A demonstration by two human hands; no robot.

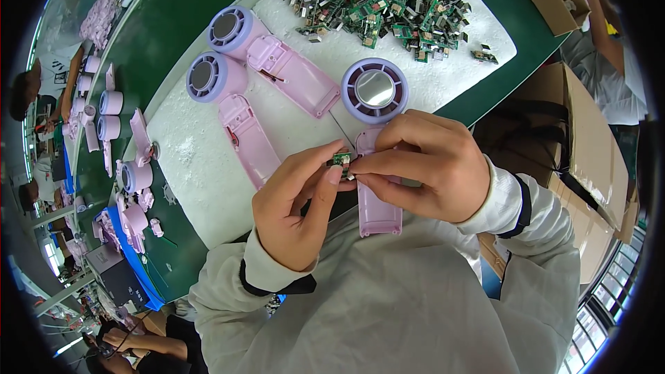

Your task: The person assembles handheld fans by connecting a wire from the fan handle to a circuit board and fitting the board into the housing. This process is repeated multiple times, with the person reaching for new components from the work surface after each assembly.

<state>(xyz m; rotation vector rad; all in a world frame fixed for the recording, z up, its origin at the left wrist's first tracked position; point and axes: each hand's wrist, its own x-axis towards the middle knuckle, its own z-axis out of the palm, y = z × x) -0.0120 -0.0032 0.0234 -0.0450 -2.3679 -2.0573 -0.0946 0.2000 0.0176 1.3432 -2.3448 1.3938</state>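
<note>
Left fingers (pixel 324 197) and right fingers (pixel 389 163) gripped one circuit board (pixel 341 160), evidently not yet fitted, beside the mirror-centred fan (pixel 375 90); two open fans (pixel 284 73) left of it appeared unfinished.

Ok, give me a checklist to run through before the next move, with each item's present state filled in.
1. Circuit board held: ok, between the left hand's thumb and fingers.
2. Right hand at the board: ok, fingertips at its right edge.
3. Small part in the right hand's grip: cannot tell, the fingers hide too much.
4. Nearest fan in full sight: not ok, the right hand covers part of its handle.
5. Left fan and middle fan with handles open: ok, hollow sides up.
6. Pile of circuit boards away from both hands: ok, at the white sheet's far end.
</note>
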